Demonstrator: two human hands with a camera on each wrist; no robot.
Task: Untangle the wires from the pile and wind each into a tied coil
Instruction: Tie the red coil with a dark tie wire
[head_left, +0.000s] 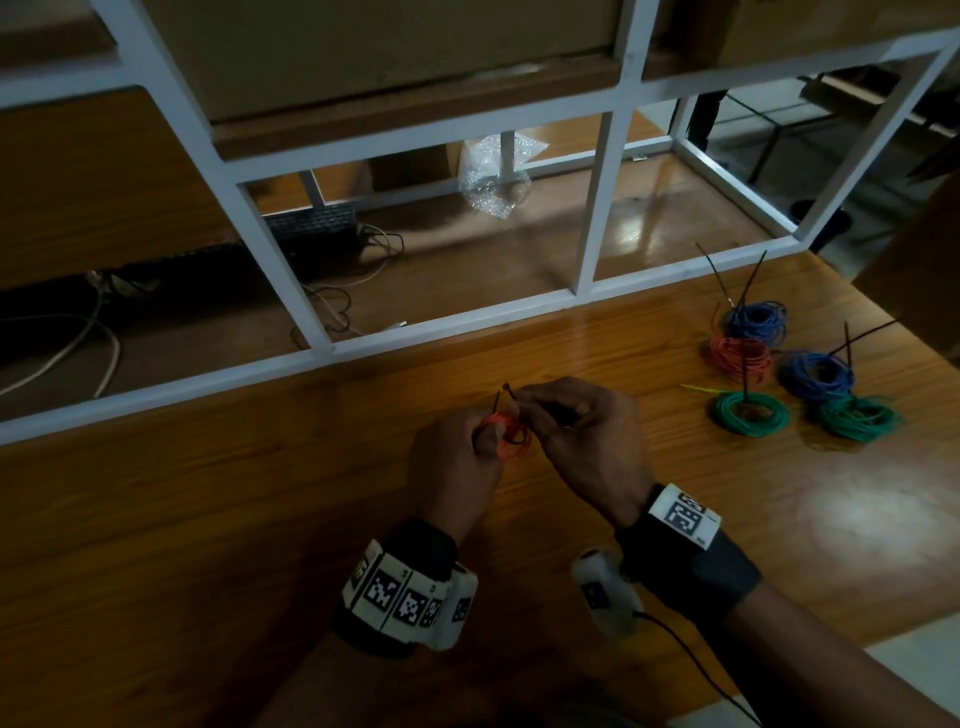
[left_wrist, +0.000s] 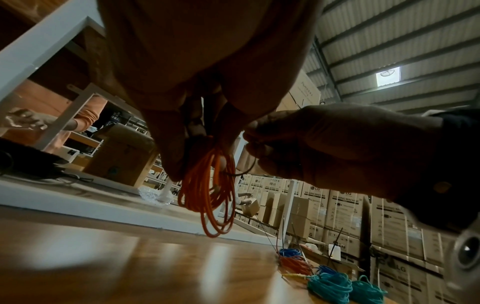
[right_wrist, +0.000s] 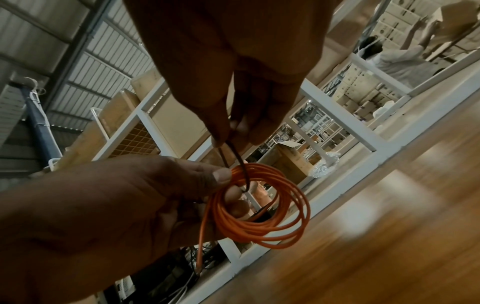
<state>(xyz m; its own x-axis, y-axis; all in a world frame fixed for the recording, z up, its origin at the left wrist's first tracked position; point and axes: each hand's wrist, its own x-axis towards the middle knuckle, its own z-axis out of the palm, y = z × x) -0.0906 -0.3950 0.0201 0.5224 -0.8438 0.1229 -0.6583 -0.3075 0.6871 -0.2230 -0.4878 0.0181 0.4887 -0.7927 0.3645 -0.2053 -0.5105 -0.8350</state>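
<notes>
An orange wire coil (head_left: 506, 434) (left_wrist: 207, 191) (right_wrist: 262, 207) hangs above the wooden table (head_left: 260, 519). My left hand (head_left: 457, 457) (right_wrist: 130, 201) pinches the coil at its top edge between thumb and fingers. My right hand (head_left: 576, 426) (left_wrist: 324, 148) (right_wrist: 233, 92) pinches a thin black cable tie (head_left: 506, 395) (right_wrist: 240, 164) that loops through the coil. One loose orange wire end (right_wrist: 198, 253) dangles down from the coil.
Several tied coils lie at the table's right: blue (head_left: 756, 319), red (head_left: 740, 358), another blue (head_left: 815, 374), and two green (head_left: 750, 413) (head_left: 860, 418), with black tie tails sticking up. A white frame (head_left: 415, 332) borders the table's far edge. Stacked cartons (left_wrist: 350, 205) stand beyond.
</notes>
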